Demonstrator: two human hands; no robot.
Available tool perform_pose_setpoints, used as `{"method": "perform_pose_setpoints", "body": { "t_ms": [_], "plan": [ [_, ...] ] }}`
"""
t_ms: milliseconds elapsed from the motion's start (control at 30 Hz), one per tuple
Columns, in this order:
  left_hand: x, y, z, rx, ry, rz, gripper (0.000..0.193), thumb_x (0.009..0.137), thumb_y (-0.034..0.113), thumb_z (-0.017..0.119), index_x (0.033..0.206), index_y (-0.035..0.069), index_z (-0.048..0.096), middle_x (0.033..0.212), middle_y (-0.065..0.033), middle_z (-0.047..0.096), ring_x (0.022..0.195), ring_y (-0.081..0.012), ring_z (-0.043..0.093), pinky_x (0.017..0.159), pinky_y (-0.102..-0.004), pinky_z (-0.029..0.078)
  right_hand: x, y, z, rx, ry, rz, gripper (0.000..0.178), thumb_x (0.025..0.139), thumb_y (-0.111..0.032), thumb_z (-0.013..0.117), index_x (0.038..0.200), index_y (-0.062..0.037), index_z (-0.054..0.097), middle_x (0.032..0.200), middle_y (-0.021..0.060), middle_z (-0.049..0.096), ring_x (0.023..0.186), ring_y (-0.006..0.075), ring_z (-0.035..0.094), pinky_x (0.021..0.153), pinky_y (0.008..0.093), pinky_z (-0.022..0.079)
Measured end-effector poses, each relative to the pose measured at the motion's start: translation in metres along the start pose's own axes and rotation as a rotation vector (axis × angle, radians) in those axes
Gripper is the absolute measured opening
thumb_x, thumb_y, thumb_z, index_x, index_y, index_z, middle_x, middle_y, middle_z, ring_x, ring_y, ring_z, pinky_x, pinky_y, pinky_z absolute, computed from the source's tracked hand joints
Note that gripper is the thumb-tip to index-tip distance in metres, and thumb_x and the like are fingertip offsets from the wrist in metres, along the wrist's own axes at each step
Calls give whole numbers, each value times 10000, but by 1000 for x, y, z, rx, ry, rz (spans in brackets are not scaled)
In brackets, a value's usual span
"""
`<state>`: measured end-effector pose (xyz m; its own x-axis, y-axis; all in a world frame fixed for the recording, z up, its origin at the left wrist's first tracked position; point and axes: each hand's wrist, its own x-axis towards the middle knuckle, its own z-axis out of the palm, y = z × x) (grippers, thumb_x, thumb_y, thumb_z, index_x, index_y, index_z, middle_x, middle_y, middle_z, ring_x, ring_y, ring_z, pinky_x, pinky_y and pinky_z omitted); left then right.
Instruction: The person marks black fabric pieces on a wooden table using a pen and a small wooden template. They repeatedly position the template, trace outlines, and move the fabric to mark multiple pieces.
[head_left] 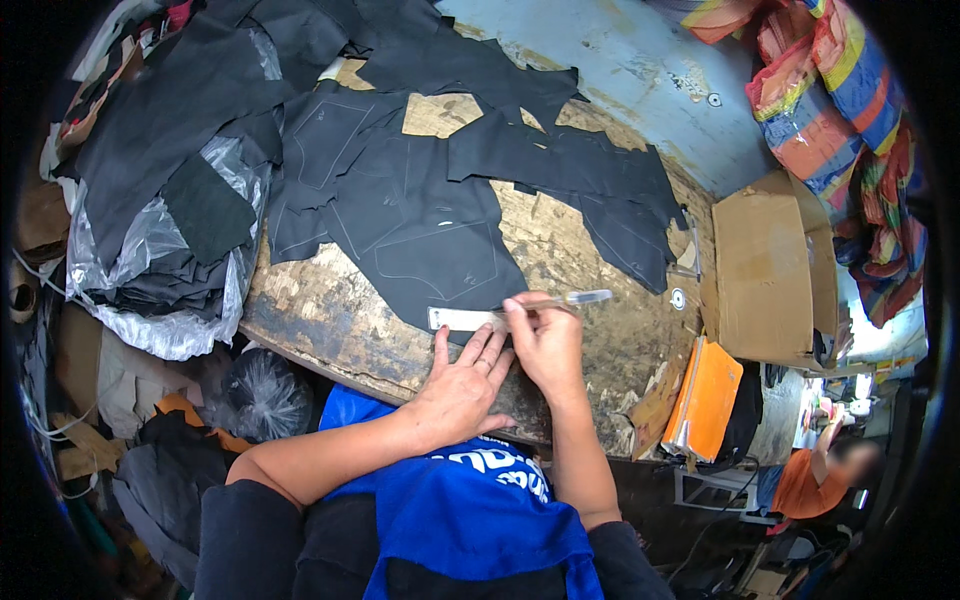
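Note:
A black leather-like sheet (430,245) with pale drawn outlines lies on the worn wooden table (330,310). Across its near edge rests a narrow white strip (460,319), like a template. My left hand (462,392) is spread out flat, its fingertips pressing the strip down. In a closed grip, my right hand (548,345) holds a slim pen (588,297) with a clear end pointing right. The pen's tip is hidden by my fingers, close to the strip's right end. Another black piece (580,165) lies farther back on the wood.
Black material in a clear plastic bag (215,320) stands at the left. On the right are a cardboard box (765,270), an orange folder-like object (705,400) and striped woven sacks (820,110). A person in orange (808,485) is in the right background.

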<state>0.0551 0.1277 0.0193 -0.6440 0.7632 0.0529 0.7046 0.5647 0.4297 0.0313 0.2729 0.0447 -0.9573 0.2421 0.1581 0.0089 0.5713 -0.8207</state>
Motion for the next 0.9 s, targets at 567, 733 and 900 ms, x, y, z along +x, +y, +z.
{"method": "perform_pose_setpoints", "body": {
  "t_ms": [567,733,900],
  "plan": [
    [46,-19,-56,-175,-401,-77,607,852,409,598,1264,-16,461,1208,-215,539,1151,-367,503,906,-559,436,-23,22,-23,-130,137,-65,114,847,-76,616,830,37,624,708,184,642,574,220,641,544,318,485],
    [97,-69,-77,-539,-621,36,760,946,615,234,1411,20,325,1239,-216,568,1057,-339,597,821,-396,518,-30,5,-12,286,-29,32,92,871,-74,622,858,17,631,741,42,630,658,99,573,620,239,468],
    [112,-81,-84,-806,-863,-339,850,881,718,207,1474,109,218,1297,-91,556,1081,-205,589,697,-355,575,-24,-1,34,182,-161,-213,108,849,-118,637,876,-14,652,857,139,658,830,295,631,763,367,489]
  ]
}}
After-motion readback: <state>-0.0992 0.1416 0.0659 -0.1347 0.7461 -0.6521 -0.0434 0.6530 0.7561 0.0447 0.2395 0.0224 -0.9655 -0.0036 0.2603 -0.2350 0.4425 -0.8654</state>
